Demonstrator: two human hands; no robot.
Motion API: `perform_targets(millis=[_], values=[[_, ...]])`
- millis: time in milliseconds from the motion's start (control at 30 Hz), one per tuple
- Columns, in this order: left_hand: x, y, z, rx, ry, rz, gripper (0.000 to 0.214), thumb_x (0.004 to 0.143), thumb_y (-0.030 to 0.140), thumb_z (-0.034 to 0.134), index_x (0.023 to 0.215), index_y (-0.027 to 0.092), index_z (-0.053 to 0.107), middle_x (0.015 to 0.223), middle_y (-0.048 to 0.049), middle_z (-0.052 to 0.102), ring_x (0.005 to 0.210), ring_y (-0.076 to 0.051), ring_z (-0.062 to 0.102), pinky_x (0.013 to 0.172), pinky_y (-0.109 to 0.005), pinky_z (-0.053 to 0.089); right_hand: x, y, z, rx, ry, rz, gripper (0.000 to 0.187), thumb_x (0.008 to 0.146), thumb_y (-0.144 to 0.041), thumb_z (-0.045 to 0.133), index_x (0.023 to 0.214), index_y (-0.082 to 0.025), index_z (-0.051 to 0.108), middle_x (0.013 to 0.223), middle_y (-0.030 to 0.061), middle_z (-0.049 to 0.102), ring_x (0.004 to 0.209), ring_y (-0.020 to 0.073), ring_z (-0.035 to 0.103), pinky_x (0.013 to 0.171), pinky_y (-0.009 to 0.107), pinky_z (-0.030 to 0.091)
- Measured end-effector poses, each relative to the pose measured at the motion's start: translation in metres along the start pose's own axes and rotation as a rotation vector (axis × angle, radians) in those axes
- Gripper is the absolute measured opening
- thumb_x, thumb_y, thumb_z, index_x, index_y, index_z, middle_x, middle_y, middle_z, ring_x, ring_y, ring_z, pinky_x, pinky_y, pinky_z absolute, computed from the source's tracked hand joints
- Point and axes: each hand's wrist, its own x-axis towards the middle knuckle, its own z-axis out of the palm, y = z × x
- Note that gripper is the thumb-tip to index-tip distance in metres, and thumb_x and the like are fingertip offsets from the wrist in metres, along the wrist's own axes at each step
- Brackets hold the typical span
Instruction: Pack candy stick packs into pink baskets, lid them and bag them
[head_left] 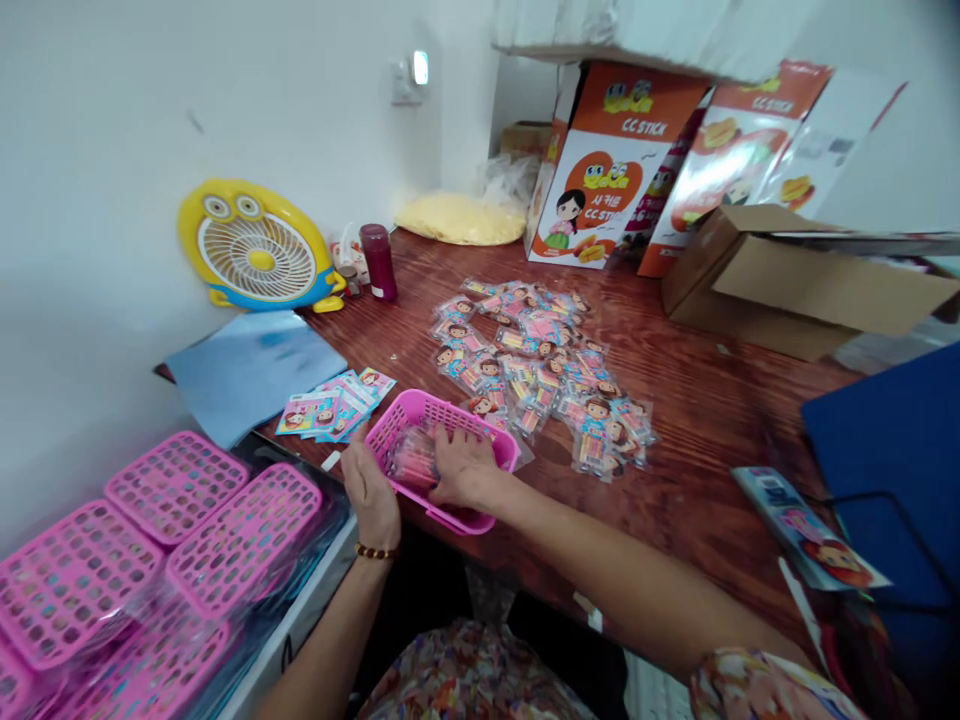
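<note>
A pink plastic basket (504, 440) with holes in its walls sits at the table's near edge. My left hand (373, 500) grips its left end, with some fingers hidden behind the rim. Inside the basket, small clear packets (414, 458) with reddish contents lie at the left. My right hand (466, 466) reaches down into the basket beside these packets, its fingers spread and the thumb close to them. Whether it touches the packets I cannot tell. Beyond the basket lies a loose pile of clear packets (536, 375) with cartoon figures and coloured sticks.
Printed cards (334, 408) lie left of the basket, near a blue sheet (259, 365). Several wrapped pink baskets (176, 485) fill the lower left. A yellow fan (259, 250), a dark red bottle (379, 265) and an opened carton (765, 290) stand farther back.
</note>
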Motion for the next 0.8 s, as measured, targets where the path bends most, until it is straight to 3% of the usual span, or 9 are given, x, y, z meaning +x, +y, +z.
perform_targets(millis=[100, 200, 300, 367, 467, 567, 633, 700, 800], values=[[0.002, 0.001, -0.003, 0.013, -0.027, 0.008, 0.046, 0.100, 0.045, 0.033, 0.132, 0.021, 0.057, 0.134, -0.0108, 0.058, 0.128, -0.023, 0.049, 0.114, -0.043, 0.032, -0.008, 0.001, -0.006, 0.078, -0.065, -0.038, 0.106, 0.067, -0.043, 0.078, 0.151, -0.010, 0.023, 0.141, 0.0284, 0.043, 0.130, 0.0421, 0.045, 0.100, 0.055, 0.040], [0.005, -0.002, -0.009, 0.053, -0.070, 0.029, 0.043, 0.098, 0.042, 0.039, 0.131, 0.021, 0.057, 0.125, -0.0093, 0.061, 0.119, -0.022, 0.054, 0.109, -0.040, 0.037, -0.021, 0.004, -0.016, 0.031, 0.070, -0.092, 0.092, 0.073, -0.042, 0.076, 0.148, -0.012, 0.032, 0.142, 0.0250, 0.044, 0.126, 0.0395, 0.047, 0.100, 0.053, 0.042], [0.005, -0.004, -0.012, 0.120, -0.085, 0.058, 0.042, 0.097, 0.040, 0.041, 0.130, 0.022, 0.058, 0.117, -0.0077, 0.062, 0.111, -0.021, 0.056, 0.104, -0.037, 0.040, -0.024, 0.006, -0.012, -0.084, 0.250, -0.172, 0.058, 0.086, -0.036, 0.066, 0.137, -0.015, 0.048, 0.138, 0.0201, 0.050, 0.121, 0.0353, 0.051, 0.099, 0.052, 0.044], [0.005, -0.004, -0.011, 0.146, -0.073, 0.103, 0.041, 0.097, 0.038, 0.041, 0.130, 0.022, 0.058, 0.118, -0.0077, 0.061, 0.112, -0.021, 0.055, 0.103, -0.037, 0.041, -0.017, 0.006, -0.004, -0.100, 0.259, -0.228, 0.036, 0.094, -0.021, 0.048, 0.128, -0.017, 0.057, 0.132, 0.0164, 0.055, 0.115, 0.0303, 0.054, 0.095, 0.047, 0.048], [0.009, -0.006, -0.007, 0.178, -0.004, 0.218, 0.039, 0.097, 0.035, 0.040, 0.127, 0.021, 0.060, 0.118, -0.0084, 0.061, 0.114, -0.021, 0.054, 0.104, -0.038, 0.039, -0.004, 0.006, 0.004, -0.079, 0.241, -0.243, 0.039, 0.095, -0.009, 0.036, 0.122, -0.017, 0.062, 0.127, 0.0145, 0.058, 0.112, 0.0268, 0.055, 0.087, 0.040, 0.053], [0.022, -0.012, -0.007, 0.219, 0.061, 0.331, 0.034, 0.094, 0.029, 0.040, 0.114, 0.019, 0.067, 0.108, -0.0075, 0.061, 0.109, -0.022, 0.055, 0.103, -0.040, 0.041, 0.003, 0.009, -0.005, -0.002, 0.303, -0.318, 0.030, 0.097, -0.022, 0.044, 0.118, -0.018, 0.065, 0.125, 0.0110, 0.060, 0.112, 0.0248, 0.055, 0.089, 0.037, 0.052], [0.033, -0.016, -0.010, 0.236, 0.109, 0.366, 0.032, 0.091, 0.027, 0.042, 0.106, 0.017, 0.068, 0.103, -0.0071, 0.060, 0.106, -0.023, 0.056, 0.101, -0.040, 0.042, 0.007, 0.022, -0.016, 0.097, 0.432, -0.354, 0.031, 0.099, -0.030, 0.043, 0.120, -0.021, 0.064, 0.122, 0.0066, 0.062, 0.112, 0.0206, 0.056, 0.095, 0.033, 0.049], [0.043, -0.019, -0.012, 0.246, 0.169, 0.374, 0.030, 0.089, 0.026, 0.043, 0.102, 0.016, 0.068, 0.100, -0.0071, 0.059, 0.105, -0.024, 0.056, 0.101, -0.041, 0.042, 0.014, 0.045, -0.023, 0.170, 0.587, -0.251, 0.034, 0.101, -0.029, 0.036, 0.124, -0.023, 0.061, 0.121, 0.0051, 0.064, 0.114, 0.0181, 0.055, 0.100, 0.033, 0.044], [0.053, -0.023, -0.013, 0.267, 0.230, 0.343, 0.030, 0.088, 0.027, 0.042, 0.098, 0.017, 0.068, 0.098, -0.0065, 0.058, 0.105, -0.024, 0.055, 0.102, -0.043, 0.041, 0.032, 0.095, -0.019, 0.089, 0.583, -0.119, 0.035, 0.099, -0.029, 0.042, 0.129, -0.023, 0.059, 0.137, 0.0057, 0.058, 0.130, 0.0238, 0.044, 0.112, 0.046, 0.030]])
